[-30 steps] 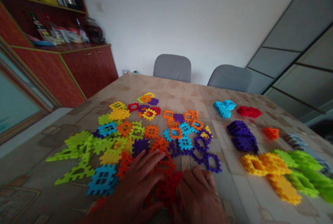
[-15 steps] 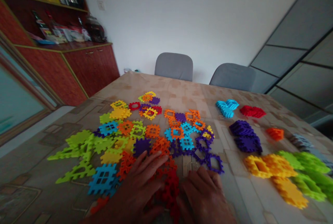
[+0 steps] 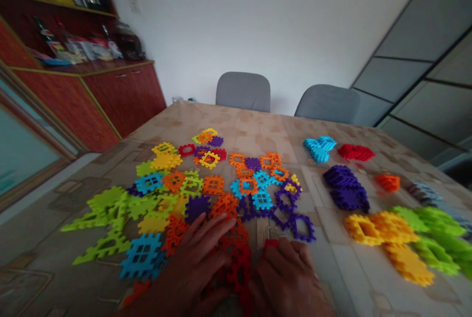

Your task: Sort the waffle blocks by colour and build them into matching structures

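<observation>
In the head view my left hand (image 3: 201, 263) lies over the heap with its fingers stretched out, on or just above orange and red pieces. My right hand (image 3: 289, 275) is curled at the near edge of the heap, and a bit of a red puzzle block (image 3: 271, 243) shows past its fingers. Between the hands lie red toothed pieces (image 3: 241, 265), partly covered. Orange pieces (image 3: 236, 233) are just beyond my left fingertips, and a purple square piece (image 3: 197, 208) is near them. A blue window piece (image 3: 141, 255) is left of my left hand.
Sorted stacks stand on the right: light blue (image 3: 319, 149), red (image 3: 356, 152), purple (image 3: 345, 188), orange (image 3: 388, 183), yellow (image 3: 391, 233) and green (image 3: 437, 231). Green triangular pieces (image 3: 105, 243) lie at left. Two grey chairs (image 3: 243, 92) stand behind the patterned table (image 3: 258, 128).
A bit of red block now shows beyond my right hand's fingers, where none showed before. My left hand stays nearly in place. The view has shifted slightly.
</observation>
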The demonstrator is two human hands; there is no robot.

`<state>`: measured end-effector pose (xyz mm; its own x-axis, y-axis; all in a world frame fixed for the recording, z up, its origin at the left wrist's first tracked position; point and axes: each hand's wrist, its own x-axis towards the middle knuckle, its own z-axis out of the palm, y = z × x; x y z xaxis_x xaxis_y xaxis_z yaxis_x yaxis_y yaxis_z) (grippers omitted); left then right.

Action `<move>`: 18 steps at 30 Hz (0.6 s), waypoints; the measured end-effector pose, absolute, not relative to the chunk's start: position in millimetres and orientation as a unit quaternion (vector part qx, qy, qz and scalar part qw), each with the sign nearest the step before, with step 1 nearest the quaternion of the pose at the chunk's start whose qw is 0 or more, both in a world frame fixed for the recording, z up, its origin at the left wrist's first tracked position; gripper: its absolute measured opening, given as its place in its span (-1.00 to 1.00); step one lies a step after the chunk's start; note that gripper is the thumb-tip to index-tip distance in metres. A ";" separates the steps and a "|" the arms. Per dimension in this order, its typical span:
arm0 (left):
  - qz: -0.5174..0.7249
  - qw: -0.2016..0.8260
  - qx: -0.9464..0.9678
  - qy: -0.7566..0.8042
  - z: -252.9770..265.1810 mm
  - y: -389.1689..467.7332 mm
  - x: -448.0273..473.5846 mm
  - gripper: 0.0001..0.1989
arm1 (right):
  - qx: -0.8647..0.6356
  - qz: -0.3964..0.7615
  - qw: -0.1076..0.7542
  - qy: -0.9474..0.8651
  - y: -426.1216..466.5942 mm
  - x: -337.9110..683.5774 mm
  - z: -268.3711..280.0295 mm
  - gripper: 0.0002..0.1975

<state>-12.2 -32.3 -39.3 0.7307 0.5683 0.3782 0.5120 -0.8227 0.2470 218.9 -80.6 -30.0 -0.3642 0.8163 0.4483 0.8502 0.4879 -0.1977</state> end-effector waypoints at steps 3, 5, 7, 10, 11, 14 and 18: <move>0.217 0.057 0.930 0.291 -39.1 -31.4 -13.2 -0.77 | -0.513 -0.030 0.244 -0.823 -80.2 218.3 -32.3 -0.84; 0.213 0.055 0.930 0.294 -40.4 -29.7 -14.5 -0.78 | -0.516 -0.027 0.239 -0.822 -81.0 216.7 -35.2 -0.84; 0.210 0.055 0.930 0.297 -42.3 -27.4 -15.7 -0.78 | -0.517 -0.025 0.240 -0.822 -82.2 214.9 -38.0 -0.84; 0.208 0.054 0.930 0.299 -44.1 -24.8 -16.2 -0.71 | -0.517 -0.028 0.245 -0.820 -83.0 212.5 -39.9 -0.84; 0.206 0.052 0.931 0.297 -43.9 -24.6 -16.1 -0.70 | -0.516 -0.026 0.245 -0.821 -82.9 212.0 -39.5 -0.84; 0.203 0.046 0.934 0.289 -39.4 -27.0 -16.0 -0.73 | -0.513 -0.015 0.245 -0.822 -81.0 214.0 -33.4 -0.86; 0.221 0.048 0.931 0.287 -26.7 -34.9 -18.4 -0.63 | -0.530 0.005 0.233 -0.815 -77.9 231.3 -13.1 -0.87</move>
<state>-18.4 -34.9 -26.7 0.7370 0.5560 0.3843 0.5133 -0.8303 0.2170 231.3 -77.9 -13.1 -0.3295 0.8666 0.3748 0.8621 0.4380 -0.2547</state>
